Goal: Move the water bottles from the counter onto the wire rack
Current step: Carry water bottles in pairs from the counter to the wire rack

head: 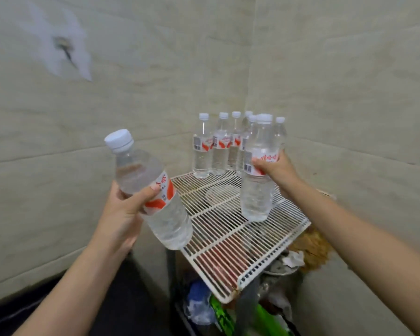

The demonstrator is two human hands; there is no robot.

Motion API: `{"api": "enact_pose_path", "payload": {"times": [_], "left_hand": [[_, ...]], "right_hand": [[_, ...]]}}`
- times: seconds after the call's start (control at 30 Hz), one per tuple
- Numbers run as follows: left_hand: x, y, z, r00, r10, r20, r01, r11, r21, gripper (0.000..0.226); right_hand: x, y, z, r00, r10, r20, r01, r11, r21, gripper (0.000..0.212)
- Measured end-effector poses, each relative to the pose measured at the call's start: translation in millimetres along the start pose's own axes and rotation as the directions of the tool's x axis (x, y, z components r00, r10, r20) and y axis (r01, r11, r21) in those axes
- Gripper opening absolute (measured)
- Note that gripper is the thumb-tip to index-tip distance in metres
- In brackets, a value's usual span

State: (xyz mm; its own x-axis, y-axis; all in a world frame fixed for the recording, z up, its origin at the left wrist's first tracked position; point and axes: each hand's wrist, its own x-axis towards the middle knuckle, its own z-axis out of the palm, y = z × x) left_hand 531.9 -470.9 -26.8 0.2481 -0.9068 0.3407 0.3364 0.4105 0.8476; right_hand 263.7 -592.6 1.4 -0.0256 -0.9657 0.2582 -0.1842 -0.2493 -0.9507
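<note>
A white wire rack (230, 241) stands in the corner of two tiled walls. Several clear water bottles (212, 146) with white caps and red-and-white labels stand upright at its back. My left hand (121, 214) grips one such bottle (153, 190) by its label, tilted with the cap up and to the left, over the rack's left front edge. My right hand (275, 169) holds a second bottle (257, 175) upright by its label, just above the middle right of the rack.
Under the rack lie crumpled plastic bags, a green packet (228, 314) and a blue-capped item (199, 294). A brown clump (312, 248) sits to the rack's right. A damaged patch (63, 47) marks the left wall. The floor at lower left is dark.
</note>
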Motion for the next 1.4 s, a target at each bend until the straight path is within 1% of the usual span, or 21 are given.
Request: {"api": "enact_pose_path", "payload": {"times": [0.07, 0.1, 0.2, 0.23, 0.3, 0.4, 0.5, 0.53, 0.6, 0.7, 0.8, 0.83, 0.93, 1.0, 1.07, 1.13, 1.17, 1.2, 1.27, 1.4], "left_hand": [[13, -10, 6, 0.998, 0.014, -0.059, -0.011, 0.999, 0.038, 0.078], [20, -14, 11, 0.996, 0.016, -0.085, -0.011, 0.998, 0.061, 0.078], [43, -29, 34, 0.985, 0.013, -0.169, 0.016, 0.986, 0.168, 0.103], [52, -33, 43, 0.980, 0.017, -0.199, 0.024, 0.979, 0.202, 0.102], [69, -42, 60, 0.971, 0.019, -0.240, 0.039, 0.971, 0.236, 0.089], [90, -55, 82, 0.960, 0.040, -0.277, 0.037, 0.962, 0.269, 0.081], [108, -68, 99, 0.948, 0.050, -0.313, 0.053, 0.949, 0.311, 0.074], [114, -73, 103, 0.944, 0.051, -0.325, 0.058, 0.947, 0.317, 0.072], [124, -86, 113, 0.940, 0.033, -0.340, 0.085, 0.942, 0.325, 0.075], [134, -106, 128, 0.928, 0.023, -0.373, 0.120, 0.927, 0.355, 0.068], [144, -121, 137, 0.915, 0.018, -0.402, 0.148, 0.915, 0.376, 0.074], [148, -124, 138, 0.916, 0.015, -0.402, 0.157, 0.907, 0.392, 0.073], [161, -133, 143, 0.921, -0.003, -0.389, 0.187, 0.880, 0.437, 0.056], [172, -141, 145, 0.920, 0.006, -0.392, 0.187, 0.873, 0.451, 0.056], [183, -148, 149, 0.917, 0.010, -0.398, 0.187, 0.873, 0.451, 0.058], [193, -154, 153, 0.919, 0.001, -0.394, 0.192, 0.872, 0.451, 0.058], [198, -156, 154, 0.923, -0.003, -0.385, 0.190, 0.874, 0.448, 0.058], [202, -158, 154, 0.926, -0.008, -0.377, 0.188, 0.876, 0.445, 0.059], [209, -159, 153, 0.933, -0.021, -0.358, 0.187, 0.880, 0.436, 0.060], [211, -159, 152, 0.952, -0.051, -0.300, 0.194, 0.863, 0.466, 0.064]], "right_hand": [[44, 14, 11, 1.000, 0.015, 0.014, -0.015, 0.999, -0.029, 0.078], [62, 19, 15, 1.000, 0.022, 0.022, -0.022, 0.999, -0.026, 0.082], [114, 36, 23, 0.994, 0.029, 0.103, -0.031, 0.999, 0.021, 0.071], [128, 42, 26, 0.990, 0.034, 0.134, -0.040, 0.998, 0.039, 0.069], [155, 51, 35, 0.986, 0.023, 0.166, -0.029, 0.999, 0.032, 0.068], [182, 61, 47, 0.980, -0.037, 0.197, 0.041, 0.999, -0.016, 0.073], [193, 69, 49, 0.978, -0.069, 0.195, 0.071, 0.997, -0.006, 0.078], [195, 70, 48, 0.979, -0.066, 0.195, 0.064, 0.998, 0.013, 0.078], [198, 72, 47, 0.977, -0.070, 0.201, 0.062, 0.997, 0.044, 0.075], [195, 71, 44, 0.972, -0.092, 0.216, 0.072, 0.992, 0.099, 0.073], [193, 68, 39, 0.969, -0.092, 0.230, 0.073, 0.993, 0.089, 0.074], [192, 67, 39, 0.971, -0.090, 0.223, 0.070, 0.993, 0.094, 0.073], [191, 66, 36, 0.977, -0.087, 0.195, 0.066, 0.992, 0.111, 0.069], [189, 66, 35, 0.980, -0.083, 0.181, 0.063, 0.991, 0.118, 0.072], [185, 66, 35, 0.977, -0.069, 0.201, 0.055, 0.995, 0.078, 0.079], [178, 64, 36, 0.960, -0.058, 0.275, 0.065, 0.998, -0.016, 0.088], [175, 63, 35, 0.948, -0.064, 0.312, 0.092, 0.993, -0.074, 0.089], [172, 64, 33, 0.938, -0.077, 0.337, 0.127, 0.983, -0.130, 0.087], [169, 66, 29, 0.934, -0.103, 0.341, 0.181, 0.962, -0.204, 0.084], [160, 76, 21, 0.904, -0.122, 0.409, 0.244, 0.934, -0.260, 0.080]]}}
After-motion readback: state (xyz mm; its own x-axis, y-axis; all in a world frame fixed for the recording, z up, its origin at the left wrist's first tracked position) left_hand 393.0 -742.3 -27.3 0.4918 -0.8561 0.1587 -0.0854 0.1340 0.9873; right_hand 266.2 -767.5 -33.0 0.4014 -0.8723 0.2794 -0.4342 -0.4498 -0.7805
